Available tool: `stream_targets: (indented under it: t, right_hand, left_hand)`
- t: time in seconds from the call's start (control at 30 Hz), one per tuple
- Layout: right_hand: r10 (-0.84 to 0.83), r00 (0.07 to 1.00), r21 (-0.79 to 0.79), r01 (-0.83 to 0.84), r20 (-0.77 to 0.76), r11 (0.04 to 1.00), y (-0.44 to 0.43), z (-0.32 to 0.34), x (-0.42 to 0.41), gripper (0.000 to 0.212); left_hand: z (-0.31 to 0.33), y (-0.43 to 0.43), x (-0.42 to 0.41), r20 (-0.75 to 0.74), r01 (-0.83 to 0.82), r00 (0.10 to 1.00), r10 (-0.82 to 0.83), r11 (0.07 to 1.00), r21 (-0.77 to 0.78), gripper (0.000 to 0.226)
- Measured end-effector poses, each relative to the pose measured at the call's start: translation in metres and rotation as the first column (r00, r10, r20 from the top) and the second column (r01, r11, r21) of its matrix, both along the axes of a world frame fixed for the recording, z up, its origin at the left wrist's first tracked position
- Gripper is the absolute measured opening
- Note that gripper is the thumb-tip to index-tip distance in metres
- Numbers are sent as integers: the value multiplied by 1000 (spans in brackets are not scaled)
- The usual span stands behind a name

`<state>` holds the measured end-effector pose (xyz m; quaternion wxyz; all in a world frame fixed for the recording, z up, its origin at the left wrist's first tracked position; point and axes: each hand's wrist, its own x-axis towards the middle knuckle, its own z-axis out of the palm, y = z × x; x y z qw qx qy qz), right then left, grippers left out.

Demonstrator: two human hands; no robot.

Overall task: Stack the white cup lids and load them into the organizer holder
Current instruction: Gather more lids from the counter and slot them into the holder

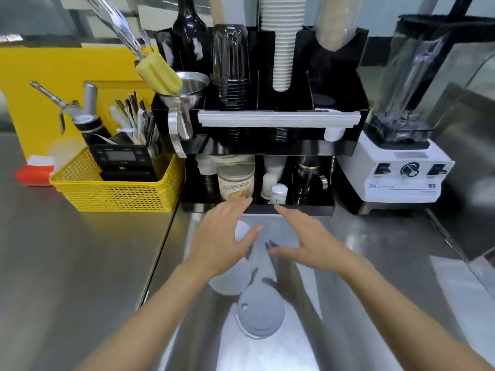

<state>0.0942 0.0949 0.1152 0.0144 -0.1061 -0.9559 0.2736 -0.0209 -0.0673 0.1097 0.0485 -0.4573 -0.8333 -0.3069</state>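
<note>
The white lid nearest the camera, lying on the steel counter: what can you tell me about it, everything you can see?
The white lid is round, of matt plastic by its look, with a raised rim and a small sip opening near its upper left edge. It lies flat on the steel counter, slightly blurred. Neither hand touches it: the left hand and right hand are spread open further back. Another white lid sits just behind it; whether the two touch is unclear.

Bright, even overhead light; glare streaks the steel counter (80,263) toward 7 o'clock. Soft shadows beneath the arms. Edges bow fisheye-style; the whole frame seems slightly motion-blurred.
</note>
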Motion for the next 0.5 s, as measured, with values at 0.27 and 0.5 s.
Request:
stream_targets:
  t: [0.27,0.5]
  right_hand:
    - [140,954,-70,-126,266,990,-53,-68,32,96]
    - [108,961,3,-113,253,994,-68,-92,46,89]
  left_hand:
    - [-89,-51,62,159,96,985,-61,971,-221,73]
    - [-120,-69,73,94,145,988,-122,946,-289,74]
